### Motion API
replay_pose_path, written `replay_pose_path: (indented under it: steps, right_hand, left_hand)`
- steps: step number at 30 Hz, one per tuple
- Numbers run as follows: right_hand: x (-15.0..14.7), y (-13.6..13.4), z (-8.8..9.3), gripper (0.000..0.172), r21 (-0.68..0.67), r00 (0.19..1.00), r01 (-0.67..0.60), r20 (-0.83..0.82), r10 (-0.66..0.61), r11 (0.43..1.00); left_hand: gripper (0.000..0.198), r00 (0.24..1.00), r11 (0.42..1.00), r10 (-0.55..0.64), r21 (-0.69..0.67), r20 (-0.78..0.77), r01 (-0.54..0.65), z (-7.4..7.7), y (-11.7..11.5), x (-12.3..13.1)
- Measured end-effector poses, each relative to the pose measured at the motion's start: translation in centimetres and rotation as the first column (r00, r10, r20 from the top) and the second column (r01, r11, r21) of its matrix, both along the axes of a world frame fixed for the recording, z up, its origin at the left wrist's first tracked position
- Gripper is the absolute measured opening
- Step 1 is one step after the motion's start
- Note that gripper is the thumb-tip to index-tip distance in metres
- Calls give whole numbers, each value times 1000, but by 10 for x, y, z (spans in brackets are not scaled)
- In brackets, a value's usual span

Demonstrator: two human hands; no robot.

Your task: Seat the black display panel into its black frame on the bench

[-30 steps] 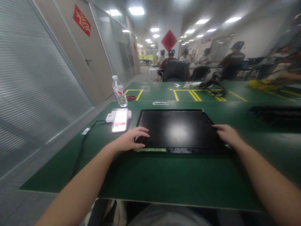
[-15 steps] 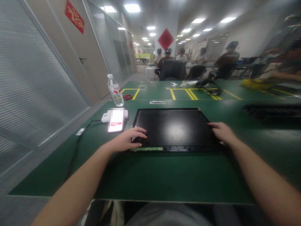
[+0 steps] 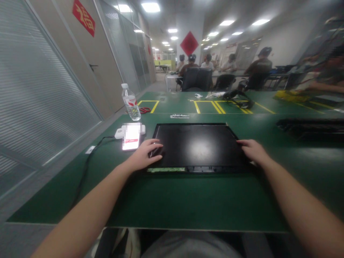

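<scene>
"福" in gold: red sign (image 3: pixel 84 18) on door (image 3: pixel 103 86) | bottle label (image 3: pixel 131 102): too blurred to read | pillar diamond (image 3: pixel 189 43): illegible

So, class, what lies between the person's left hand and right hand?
In the head view, a flat black panel lies between the left hand and right hand, each at one side edge.

- Bright white rectangular ceiling lights (image 3: pixel 151 7) shine overhead, while the far room looks hazy and dim.
- A soft white glare sits near the middle of the glossy black rectangular panel (image 3: pixel 174 143).
- The flat phone with a glowing white screen (image 3: pixel 131 144) is blown out, its upper part pixelated.
- Dark shadow falls on the smooth green tabletop (image 3: pixel 193 208) beside the panel's near edge.
- Distant seated people are soft; the right edge smears.
- Wide-angle distortion tilts the beige door (image 3: pixel 100 77) at left.
</scene>
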State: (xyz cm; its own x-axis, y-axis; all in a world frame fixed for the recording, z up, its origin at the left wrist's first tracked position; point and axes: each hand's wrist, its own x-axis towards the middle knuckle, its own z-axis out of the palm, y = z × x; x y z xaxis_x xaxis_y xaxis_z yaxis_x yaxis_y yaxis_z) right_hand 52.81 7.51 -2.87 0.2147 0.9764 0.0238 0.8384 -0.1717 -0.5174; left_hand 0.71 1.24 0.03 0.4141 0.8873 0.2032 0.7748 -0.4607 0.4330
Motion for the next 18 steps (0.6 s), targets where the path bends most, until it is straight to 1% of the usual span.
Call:
replay_pose_path:
  steps: [2,4,7,10,13,15,18]
  right_hand:
    - [0,0,0,55,5,1000,-7,19,7,1000]
    - [0,1,0,54,13,999,-19,44,19,1000]
    - [-1,1,0,51,22,997,-29,76,27,999]
    - [-2,1,2,47,-3,995,-52,88,52,999]
    - [-3,-2,6,46,-6,988,-101,116,101,995]
    - [-3,-5,9,52,18,983,-142,124,138,990]
    - [0,-10,10,67,40,975,-216,67,213,976]
  left_hand:
    - [61,994,993,111,40,-14,-111,-6,3,0]
    - [67,977,977,210,45,-23,-209,-12,7,-1]
    - [67,954,955,297,15,-41,-296,-19,12,-2]
    - [64,955,957,291,2,-58,-291,-22,15,-3]
    - [68,959,961,276,10,-71,-276,-23,16,-4]
    - [71,958,961,275,9,-87,-275,-23,17,-5]
    - [73,957,962,273,3,-95,-274,-26,18,-8]
